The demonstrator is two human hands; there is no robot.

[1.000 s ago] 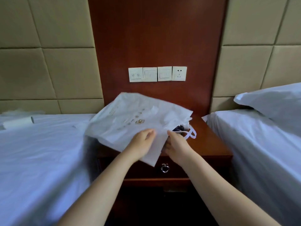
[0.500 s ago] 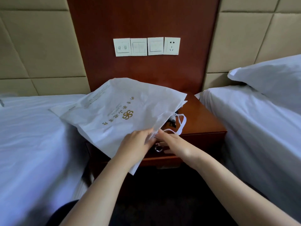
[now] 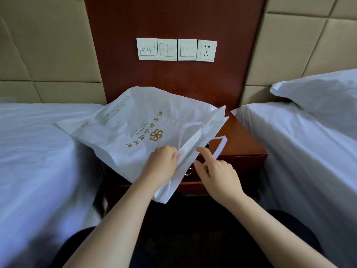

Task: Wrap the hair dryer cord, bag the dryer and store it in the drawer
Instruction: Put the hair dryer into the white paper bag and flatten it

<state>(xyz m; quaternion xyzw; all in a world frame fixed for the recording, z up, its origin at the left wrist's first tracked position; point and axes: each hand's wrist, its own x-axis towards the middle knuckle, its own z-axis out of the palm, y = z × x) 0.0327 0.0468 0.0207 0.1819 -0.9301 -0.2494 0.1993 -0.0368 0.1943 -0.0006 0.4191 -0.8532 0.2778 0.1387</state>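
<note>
Left hand point(image 3: 164, 164): fingers are curled over the near edge of the bag point(image 3: 125, 132) mouth, which is gripped there.
Right hand point(image 3: 216, 175): held loose with fingers uncurled, nothing gripped. The index fingertip is placed at the mouth edge; contact cannot be told.
Bag: laid on the nightstand point(image 3: 243, 140), spread leftward and beyond the left hand, mouth turned toward the right hand.
Handle point(image 3: 222, 146): looped just beyond the right fingertips.
Dark spot point(image 3: 207, 145): seen inside the mouth, beyond the right index finger; too small to identify.
Ring pull point(image 3: 188, 172): seen between the two hands, on the drawer point(image 3: 241, 165) front.

one bag point(image 3: 135, 120), two hands point(image 3: 162, 165) point(image 3: 218, 175), two beds point(image 3: 38, 151) point(image 3: 299, 142)
</note>
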